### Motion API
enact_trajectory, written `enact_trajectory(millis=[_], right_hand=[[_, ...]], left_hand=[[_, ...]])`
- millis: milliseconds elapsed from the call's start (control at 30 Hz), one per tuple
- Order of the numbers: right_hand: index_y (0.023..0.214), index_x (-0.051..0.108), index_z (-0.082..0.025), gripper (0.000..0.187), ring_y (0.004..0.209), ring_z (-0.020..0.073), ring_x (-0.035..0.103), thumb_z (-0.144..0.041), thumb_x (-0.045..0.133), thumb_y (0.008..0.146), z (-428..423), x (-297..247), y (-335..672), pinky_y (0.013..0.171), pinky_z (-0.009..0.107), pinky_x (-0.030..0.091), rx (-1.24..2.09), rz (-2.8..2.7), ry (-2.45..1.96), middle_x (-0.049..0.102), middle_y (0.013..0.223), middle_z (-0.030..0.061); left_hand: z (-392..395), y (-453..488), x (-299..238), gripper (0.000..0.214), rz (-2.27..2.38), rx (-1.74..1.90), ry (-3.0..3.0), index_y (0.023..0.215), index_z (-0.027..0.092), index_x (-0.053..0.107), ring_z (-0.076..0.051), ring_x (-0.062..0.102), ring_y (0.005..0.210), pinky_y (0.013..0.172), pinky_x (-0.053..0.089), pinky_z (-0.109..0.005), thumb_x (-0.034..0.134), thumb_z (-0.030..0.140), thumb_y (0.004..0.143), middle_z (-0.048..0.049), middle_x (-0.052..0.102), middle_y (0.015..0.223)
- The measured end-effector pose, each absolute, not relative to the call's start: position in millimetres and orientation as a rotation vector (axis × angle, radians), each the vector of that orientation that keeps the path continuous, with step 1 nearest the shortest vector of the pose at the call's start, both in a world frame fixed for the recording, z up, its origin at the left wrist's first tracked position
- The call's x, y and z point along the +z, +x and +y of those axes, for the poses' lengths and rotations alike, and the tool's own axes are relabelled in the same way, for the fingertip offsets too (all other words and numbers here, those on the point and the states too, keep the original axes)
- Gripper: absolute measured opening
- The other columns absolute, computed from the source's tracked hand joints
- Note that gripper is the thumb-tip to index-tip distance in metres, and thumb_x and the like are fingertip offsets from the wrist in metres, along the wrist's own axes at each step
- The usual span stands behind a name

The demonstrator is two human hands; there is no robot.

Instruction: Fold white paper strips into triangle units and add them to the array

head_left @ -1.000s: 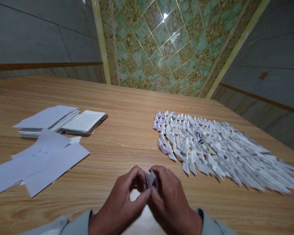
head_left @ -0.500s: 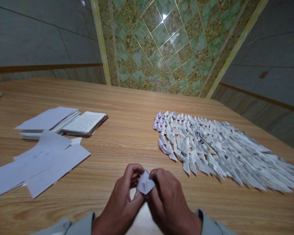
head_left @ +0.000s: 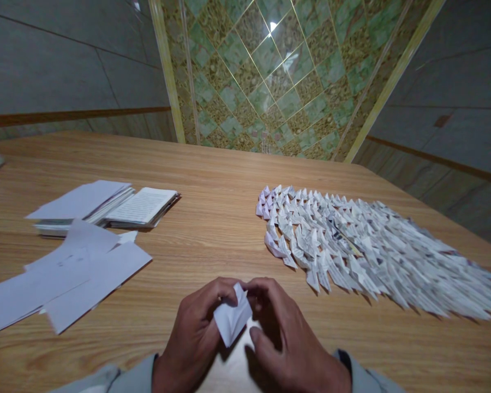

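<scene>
We held a small white folded piece of paper [head_left: 231, 319] between our two hands, just above the near edge of the light brown wooden table [head_left: 213, 218]. Our left hand [head_left: 194, 333] pinched it from the left side, the fingers closed on its upper corner. Our right hand [head_left: 286, 338] touched the same corner with the fingertips, while its thumb stayed apart below; we could not tell if this hand really gripped the paper. The paper pointed down and toward us, its long axis slanted from upper right to lower left, nearer to the left hand.

To the right lay a wide spread of small folded printed-paper pieces [head_left: 364, 251], well apart. To the left lay loose white sheets [head_left: 65, 273] and a stack of printed pages [head_left: 118, 204].

The lower fold of the paper was partly hidden, and our sleeves were cut off by the frame.
</scene>
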State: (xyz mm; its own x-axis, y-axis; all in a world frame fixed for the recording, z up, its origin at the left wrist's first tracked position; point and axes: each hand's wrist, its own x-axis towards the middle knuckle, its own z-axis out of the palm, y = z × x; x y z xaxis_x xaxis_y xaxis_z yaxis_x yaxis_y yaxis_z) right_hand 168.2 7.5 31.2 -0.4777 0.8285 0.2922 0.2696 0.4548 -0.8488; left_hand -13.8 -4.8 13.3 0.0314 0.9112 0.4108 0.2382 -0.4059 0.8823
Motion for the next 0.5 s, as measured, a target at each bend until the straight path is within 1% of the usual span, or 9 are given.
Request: enact_trajectory(millis=[33,100,133,200,267,367,500], right_hand=[[0.119,0.056,-0.02,0.04,0.093,0.0215,0.061,-0.013,0.053,0.08,8.8,35.2,169.5,0.082,0.035,0.049,1.062,-1.939,-0.925,0.064,0.103,0.0064],[0.111,0.061,-0.019,0.025,0.088,0.0203,0.06,-0.021,0.055,0.086,11.5,40.5,171.1,0.078,0.034,0.048,1.168,-1.864,-0.958,0.063,0.097,0.0054],[0.104,0.063,-0.018,0.018,0.084,0.0193,0.059,-0.025,0.057,0.088,12.7,41.5,171.3,0.075,0.032,0.047,1.206,-1.837,-0.966,0.062,0.093,0.0045],[0.094,0.065,-0.018,0.015,0.078,0.0173,0.055,-0.032,0.062,0.088,14.1,40.0,171.1,0.069,0.029,0.044,1.272,-1.801,-0.949,0.061,0.085,0.0023],[0.089,0.066,-0.018,0.017,0.073,0.0156,0.053,-0.035,0.063,0.09,14.4,35.6,170.5,0.066,0.028,0.042,1.335,-1.75,-0.918,0.059,0.08,0.0005],[0.085,0.066,-0.018,0.022,0.07,0.0151,0.052,-0.038,0.063,0.091,13.8,29.5,170.1,0.064,0.027,0.041,1.4,-1.667,-0.921,0.06,0.076,0.0002],[0.082,0.068,-0.016,0.024,0.072,0.0167,0.054,-0.039,0.065,0.089,14.4,27.9,170.6,0.066,0.029,0.042,1.405,-1.609,-0.97,0.062,0.076,0.0023]], left_hand=[[-4.5,-14.5,13.5,0.013,1.15,1.419,1.724,0.078,0.024,0.061,-0.019,0.073,0.078,0.07,0.054,-0.025,0.061,0.012,0.085,-0.0038,0.078,0.095],[-4.6,-15.7,12.9,0.015,1.111,1.419,1.808,0.079,0.024,0.063,-0.021,0.074,0.093,0.078,0.055,-0.027,0.061,0.011,0.086,-0.0062,0.078,0.111],[-5.1,-16.1,12.3,0.016,1.098,1.404,1.855,0.08,0.025,0.064,-0.022,0.073,0.099,0.08,0.055,-0.028,0.062,0.011,0.087,-0.0064,0.077,0.115],[-6.3,-16.5,10.7,0.018,1.069,1.359,1.921,0.081,0.026,0.066,-0.023,0.071,0.108,0.083,0.054,-0.028,0.062,0.009,0.088,-0.0059,0.076,0.116],[-7.2,-16.4,9.0,0.018,1.038,1.326,1.932,0.083,0.026,0.066,-0.022,0.071,0.107,0.084,0.053,-0.026,0.063,0.009,0.088,-0.0049,0.075,0.117],[-7.1,-15.1,6.4,0.017,0.988,1.315,1.888,0.086,0.027,0.065,-0.018,0.072,0.099,0.082,0.054,-0.025,0.066,0.009,0.088,-0.0027,0.074,0.116],[-6.8,-12.5,7.3,0.022,1.001,1.282,1.701,0.101,0.028,0.064,-0.019,0.072,0.096,0.082,0.054,-0.026,0.069,0.013,0.087,-0.002,0.074,0.111]])
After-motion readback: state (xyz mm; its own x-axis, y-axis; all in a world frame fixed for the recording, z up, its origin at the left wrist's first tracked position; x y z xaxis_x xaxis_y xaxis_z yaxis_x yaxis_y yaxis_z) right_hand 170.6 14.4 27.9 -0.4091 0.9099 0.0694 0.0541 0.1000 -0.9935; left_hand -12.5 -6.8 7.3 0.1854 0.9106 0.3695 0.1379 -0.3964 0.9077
